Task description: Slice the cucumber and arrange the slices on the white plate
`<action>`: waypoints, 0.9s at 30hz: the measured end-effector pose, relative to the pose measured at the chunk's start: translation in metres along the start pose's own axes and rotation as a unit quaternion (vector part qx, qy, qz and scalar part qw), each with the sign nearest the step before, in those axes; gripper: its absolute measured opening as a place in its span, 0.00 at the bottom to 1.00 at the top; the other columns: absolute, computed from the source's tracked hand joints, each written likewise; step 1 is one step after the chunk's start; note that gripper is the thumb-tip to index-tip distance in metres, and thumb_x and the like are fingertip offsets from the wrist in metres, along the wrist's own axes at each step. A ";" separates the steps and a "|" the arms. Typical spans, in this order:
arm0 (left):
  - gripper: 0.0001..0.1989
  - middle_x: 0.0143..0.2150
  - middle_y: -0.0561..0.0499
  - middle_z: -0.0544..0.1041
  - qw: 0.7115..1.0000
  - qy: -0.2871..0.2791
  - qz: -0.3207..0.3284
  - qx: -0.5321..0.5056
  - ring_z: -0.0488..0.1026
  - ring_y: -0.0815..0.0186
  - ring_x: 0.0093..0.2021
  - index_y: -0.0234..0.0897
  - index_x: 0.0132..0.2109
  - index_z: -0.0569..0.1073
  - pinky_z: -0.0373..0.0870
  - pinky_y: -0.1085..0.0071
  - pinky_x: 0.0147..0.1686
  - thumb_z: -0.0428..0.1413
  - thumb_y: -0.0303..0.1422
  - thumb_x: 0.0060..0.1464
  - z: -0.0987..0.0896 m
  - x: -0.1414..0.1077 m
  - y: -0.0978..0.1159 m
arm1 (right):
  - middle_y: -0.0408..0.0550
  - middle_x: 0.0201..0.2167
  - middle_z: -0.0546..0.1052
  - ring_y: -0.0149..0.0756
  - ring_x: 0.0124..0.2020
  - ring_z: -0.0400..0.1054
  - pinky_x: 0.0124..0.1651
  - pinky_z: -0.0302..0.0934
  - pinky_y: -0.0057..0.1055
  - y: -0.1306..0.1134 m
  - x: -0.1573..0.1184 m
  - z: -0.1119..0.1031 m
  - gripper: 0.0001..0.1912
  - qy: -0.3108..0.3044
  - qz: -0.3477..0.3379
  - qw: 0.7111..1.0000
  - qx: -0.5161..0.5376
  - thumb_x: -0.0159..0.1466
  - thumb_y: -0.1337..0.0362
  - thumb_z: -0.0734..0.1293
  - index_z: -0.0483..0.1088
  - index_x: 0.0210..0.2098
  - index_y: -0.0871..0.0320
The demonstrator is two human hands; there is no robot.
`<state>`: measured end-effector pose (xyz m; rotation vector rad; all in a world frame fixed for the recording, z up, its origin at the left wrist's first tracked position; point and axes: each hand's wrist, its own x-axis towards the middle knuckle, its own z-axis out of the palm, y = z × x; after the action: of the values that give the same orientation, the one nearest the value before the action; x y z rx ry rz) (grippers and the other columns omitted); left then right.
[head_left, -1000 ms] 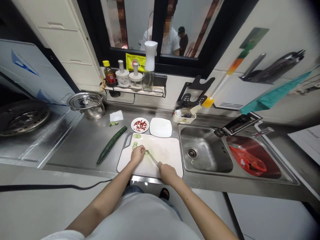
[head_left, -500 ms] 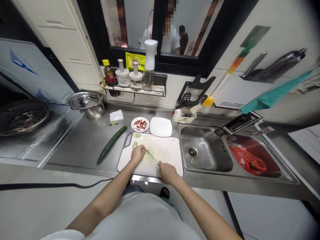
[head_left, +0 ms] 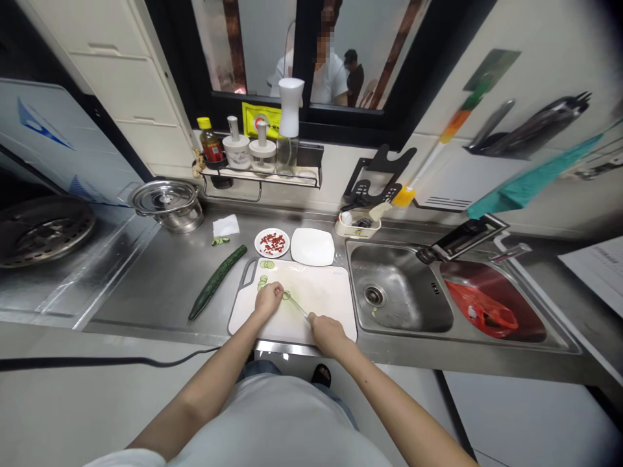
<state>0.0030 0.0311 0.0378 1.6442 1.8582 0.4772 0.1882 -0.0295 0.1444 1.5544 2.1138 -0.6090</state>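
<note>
Over the white cutting board [head_left: 321, 285], my left hand [head_left: 268, 299] is closed, its fingertips pinched at the edge of a thin round cucumber slice [head_left: 286, 295]. My right hand [head_left: 329, 333] is wrapped round the handle of a small knife [head_left: 300, 309]. The knife's blade points up and left, its tip at that slice. Two small groups of cut slices lie on the board's left part, one at the upper corner [head_left: 267, 264] and one just above my left hand [head_left: 263, 280]. A whole dark green cucumber [head_left: 217, 283] rests on the steel counter left of the board.
Behind the board stand a plate of chopped red pieces [head_left: 272, 244] and a white square plate [head_left: 313, 246]. A lidded steel pot [head_left: 168, 202] and a white tissue [head_left: 226, 225] are at left. The double sink [head_left: 403, 285] adjoins the board's right side. Seasonings fill a wall rack [head_left: 263, 174].
The camera view has shifted very slightly. My hands, the knife and the cucumber slice keep nearly the same places on the board.
</note>
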 end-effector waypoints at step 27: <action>0.08 0.36 0.49 0.78 1.000 0.001 0.002 -0.004 0.72 0.63 0.39 0.38 0.37 0.76 0.62 0.72 0.39 0.52 0.27 0.53 -0.002 -0.002 0.002 | 0.61 0.41 0.77 0.44 0.44 0.74 0.41 0.64 0.36 0.014 0.009 -0.007 0.18 0.021 -0.027 0.997 -0.065 0.66 0.72 0.52 0.67 0.51 0.61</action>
<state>0.0032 0.0296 0.0414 1.6427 1.8516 0.4871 0.1983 -0.0146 0.1432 1.4569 2.1860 -0.4504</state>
